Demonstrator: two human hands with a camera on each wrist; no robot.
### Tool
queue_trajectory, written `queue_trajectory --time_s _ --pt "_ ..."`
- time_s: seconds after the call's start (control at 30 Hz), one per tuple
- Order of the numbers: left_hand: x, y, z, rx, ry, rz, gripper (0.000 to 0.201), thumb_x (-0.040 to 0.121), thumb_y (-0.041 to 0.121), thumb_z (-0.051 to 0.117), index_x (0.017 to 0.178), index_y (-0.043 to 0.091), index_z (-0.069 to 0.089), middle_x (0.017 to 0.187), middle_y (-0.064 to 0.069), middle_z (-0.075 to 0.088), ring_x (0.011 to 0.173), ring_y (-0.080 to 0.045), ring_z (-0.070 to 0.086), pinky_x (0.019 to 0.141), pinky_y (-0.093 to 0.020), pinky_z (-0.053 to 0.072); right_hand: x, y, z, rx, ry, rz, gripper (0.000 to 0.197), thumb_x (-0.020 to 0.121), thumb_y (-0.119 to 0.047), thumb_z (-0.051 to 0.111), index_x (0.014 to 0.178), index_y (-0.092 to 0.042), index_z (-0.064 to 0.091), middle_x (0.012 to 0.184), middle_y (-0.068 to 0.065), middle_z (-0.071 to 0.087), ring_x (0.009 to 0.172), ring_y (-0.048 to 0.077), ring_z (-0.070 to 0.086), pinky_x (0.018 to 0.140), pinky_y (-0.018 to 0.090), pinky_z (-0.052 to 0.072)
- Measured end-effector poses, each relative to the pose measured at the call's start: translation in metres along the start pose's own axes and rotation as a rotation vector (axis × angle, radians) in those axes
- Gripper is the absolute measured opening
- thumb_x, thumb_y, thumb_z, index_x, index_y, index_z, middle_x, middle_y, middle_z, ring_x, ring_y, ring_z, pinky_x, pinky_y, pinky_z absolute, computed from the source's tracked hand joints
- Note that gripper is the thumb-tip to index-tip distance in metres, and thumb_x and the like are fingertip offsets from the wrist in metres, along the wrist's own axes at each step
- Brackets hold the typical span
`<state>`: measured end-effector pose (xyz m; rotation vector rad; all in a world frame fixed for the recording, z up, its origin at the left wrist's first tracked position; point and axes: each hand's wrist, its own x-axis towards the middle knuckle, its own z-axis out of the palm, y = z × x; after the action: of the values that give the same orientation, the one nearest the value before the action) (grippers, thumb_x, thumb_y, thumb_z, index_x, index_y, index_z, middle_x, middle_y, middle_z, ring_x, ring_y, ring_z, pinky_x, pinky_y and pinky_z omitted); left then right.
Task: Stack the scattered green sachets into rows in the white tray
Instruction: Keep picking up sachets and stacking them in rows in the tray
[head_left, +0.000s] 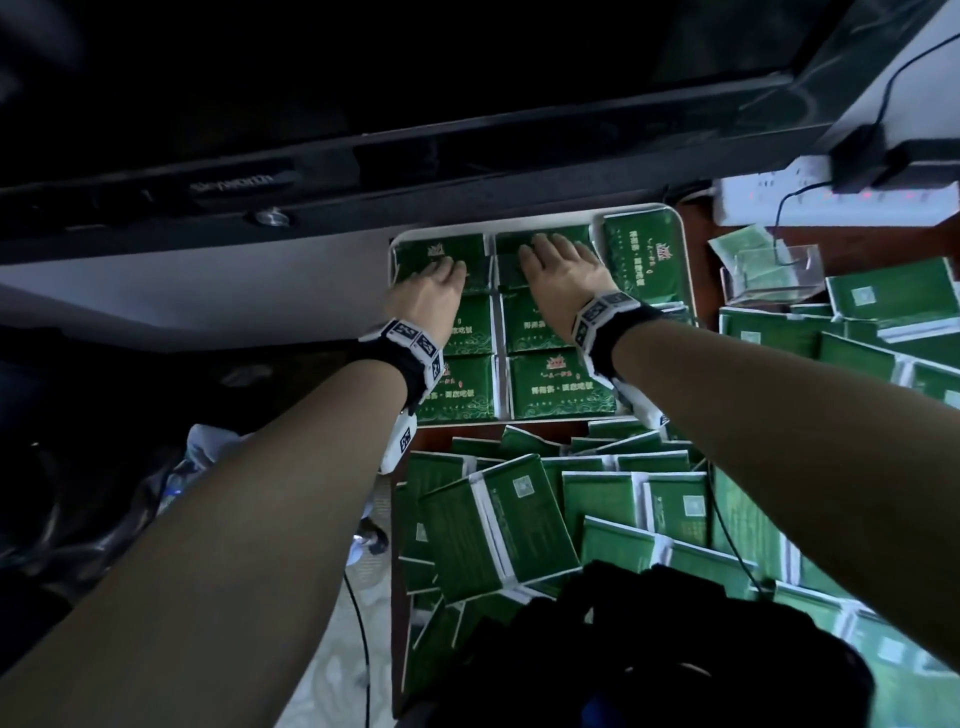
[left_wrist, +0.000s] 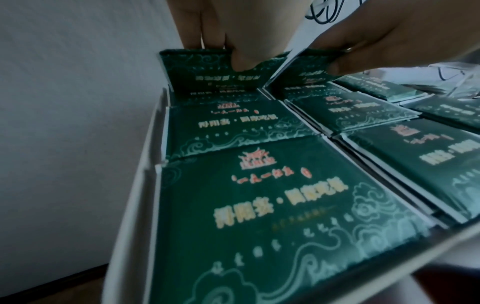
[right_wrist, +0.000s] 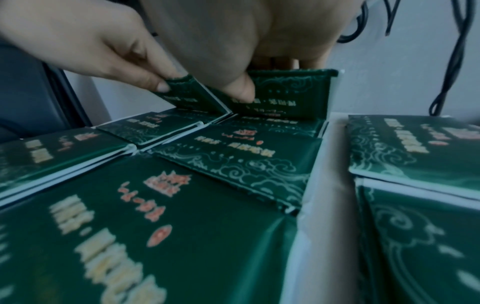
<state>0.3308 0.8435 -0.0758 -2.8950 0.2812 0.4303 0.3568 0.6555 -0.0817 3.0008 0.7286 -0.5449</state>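
The white tray (head_left: 687, 270) holds green sachets laid flat in rows, with another stack (head_left: 641, 260) in its right column. My left hand (head_left: 441, 273) pinches a tilted sachet (left_wrist: 207, 76) over the far left slot, thumb in front and fingers behind. Beside it, my right hand (head_left: 556, 254) pinches a second sachet (right_wrist: 291, 92) over the far middle slot; it stands nearly upright. Both held sachets touch the row below at their lower edges. A loose heap of sachets (head_left: 571, 509) lies on the table in front of the tray and to its right.
A black screen bezel (head_left: 363, 156) overhangs the tray's far edge. A white power strip (head_left: 831, 200) with plugs and cables sits at the back right, beside a clear plastic box (head_left: 774, 275). A dark object (head_left: 649, 649) lies on the near sachets.
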Motion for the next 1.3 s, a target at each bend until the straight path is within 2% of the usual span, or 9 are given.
queue_trajectory --time_s 0.23,0.3,0.5,0.67,0.83,0.97,1.07,1.2,1.3 --pt "0.004 -0.006 0.005 -0.032 -0.009 0.000 0.067 0.093 -0.012 0.039 0.154 0.011 0.026 0.162 -0.005 0.022 0.139 -0.022 0.042 0.092 -0.042 0.053 0.005 0.006 0.001 -0.012 0.009 0.019 0.059 0.097 -0.011 0.049 0.151 -0.005 0.025 0.154 0.017 0.029 0.139 0.038 0.032 0.118 0.051 0.027" --pt "0.007 -0.008 0.004 -0.042 -0.005 0.002 0.066 0.093 -0.012 0.039 0.154 0.010 0.027 0.162 -0.005 0.022 0.138 -0.022 0.043 0.090 -0.042 0.054 0.008 0.007 0.001 -0.006 -0.003 0.026 0.062 0.097 -0.011 0.049 0.153 -0.007 0.022 0.156 0.017 0.027 0.141 0.038 0.029 0.118 0.051 0.025" --pt "0.012 -0.013 0.008 -0.050 -0.023 0.003 0.064 0.095 -0.011 0.038 0.154 0.009 0.025 0.163 -0.008 0.020 0.142 -0.023 0.037 0.096 -0.044 0.052 0.015 0.010 0.006 0.001 -0.028 0.043 0.069 0.098 -0.011 0.048 0.157 -0.014 0.013 0.162 0.016 0.014 0.148 0.037 0.017 0.121 0.049 0.017" --pt "0.017 -0.013 0.014 -0.014 -0.010 -0.004 0.058 0.099 -0.003 0.042 0.154 0.010 0.027 0.162 -0.007 0.021 0.144 -0.020 0.034 0.090 -0.042 0.053 0.021 0.014 0.011 0.009 0.002 0.053 0.065 0.100 -0.014 0.043 0.158 -0.015 0.012 0.163 0.016 0.009 0.149 0.036 0.014 0.120 0.048 0.014" --pt "0.020 -0.012 0.018 0.003 -0.006 0.011 0.060 0.097 -0.007 0.041 0.154 0.009 0.027 0.162 -0.009 0.019 0.145 -0.020 0.031 0.085 -0.040 0.055 0.024 0.017 0.018 0.013 0.012 0.036 0.064 0.103 -0.021 0.042 0.158 -0.012 0.010 0.164 0.017 0.005 0.149 0.037 0.011 0.122 0.049 0.014" --pt "0.024 -0.015 0.026 0.020 -0.016 0.005 0.055 0.102 0.006 0.046 0.154 0.009 0.026 0.163 -0.009 0.018 0.147 -0.018 0.026 0.082 -0.040 0.056 0.025 0.015 0.022 0.003 0.019 0.023 0.065 0.104 -0.028 0.039 0.158 -0.011 0.008 0.164 0.016 0.000 0.150 0.037 0.008 0.122 0.050 0.013" --pt "0.024 -0.014 0.027 0.025 -0.027 0.004 0.055 0.104 0.021 0.046 0.153 0.007 0.025 0.163 -0.010 0.015 0.147 -0.019 0.026 0.079 -0.040 0.057 0.024 0.014 0.022 -0.011 0.013 0.018 0.067 0.101 -0.023 0.038 0.158 -0.011 0.004 0.164 0.015 -0.004 0.151 0.035 0.004 0.123 0.050 0.010" --pt "0.013 -0.005 0.014 -0.015 0.005 -0.017 0.056 0.106 0.036 0.037 0.152 0.005 0.027 0.162 -0.011 0.018 0.148 -0.021 0.025 0.090 -0.039 0.053 0.013 0.013 0.011 -0.017 -0.014 0.019 0.076 0.094 -0.013 0.042 0.158 -0.015 0.002 0.164 0.014 -0.006 0.151 0.035 0.002 0.123 0.050 0.007" --pt "-0.002 0.010 0.003 -0.061 0.042 -0.028 0.053 0.102 0.031 0.043 0.148 0.006 0.036 0.160 -0.011 0.026 0.146 -0.025 0.028 0.100 -0.042 0.047 -0.003 0.010 -0.003 0.019 -0.039 0.047 0.077 0.089 -0.005 0.048 0.157 -0.016 0.012 0.165 0.012 0.001 0.151 0.034 0.007 0.123 0.050 0.010"
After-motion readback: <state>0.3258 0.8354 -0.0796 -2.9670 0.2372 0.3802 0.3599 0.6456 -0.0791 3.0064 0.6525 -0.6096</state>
